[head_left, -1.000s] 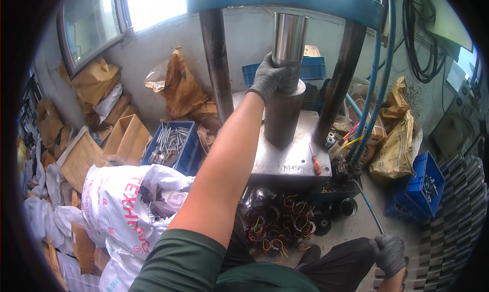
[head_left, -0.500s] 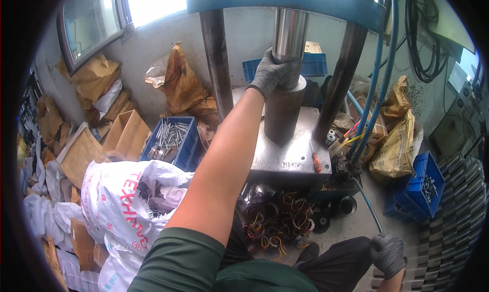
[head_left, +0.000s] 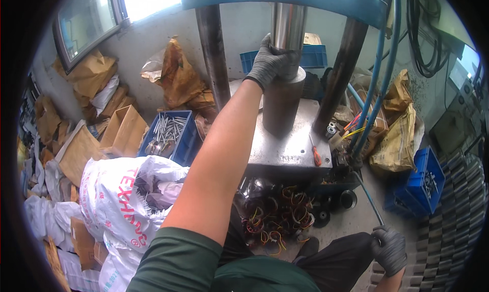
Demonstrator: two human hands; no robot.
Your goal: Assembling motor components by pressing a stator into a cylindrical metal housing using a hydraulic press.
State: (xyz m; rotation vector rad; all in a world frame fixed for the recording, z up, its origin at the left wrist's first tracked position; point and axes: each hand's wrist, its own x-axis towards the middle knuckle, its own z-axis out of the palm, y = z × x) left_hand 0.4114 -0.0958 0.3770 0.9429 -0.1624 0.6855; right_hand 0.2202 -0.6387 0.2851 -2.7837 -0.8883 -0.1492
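Note:
My left hand (head_left: 272, 62), in a grey knit glove, is closed round a short metal sleeve (head_left: 291, 70) just below the shiny ram (head_left: 288, 28) of a press. Beneath the sleeve stands a thick dark metal cylinder (head_left: 281, 108), upright on the press's steel bed (head_left: 281, 152). Whether the sleeve touches the cylinder is partly hidden by my hand. Low on the right, my right hand (head_left: 389, 250), gloved alike, is wrapped round the end of a slim lever rod (head_left: 369, 199) that slants up to the press's side.
An orange-handled screwdriver (head_left: 317, 155) lies on the bed's right edge. Wired motor parts (head_left: 277, 215) crowd the floor below. A white woven sack (head_left: 109, 195) and a blue bin of bolts (head_left: 189, 134) stand left; another blue bin (head_left: 420, 182) stands right. Blue hoses (head_left: 379, 78) hang alongside.
The view has shifted slightly, so the press sits a little higher in the picture. My left hand has moved slightly right across the sleeve. My right hand still holds the lever rod.

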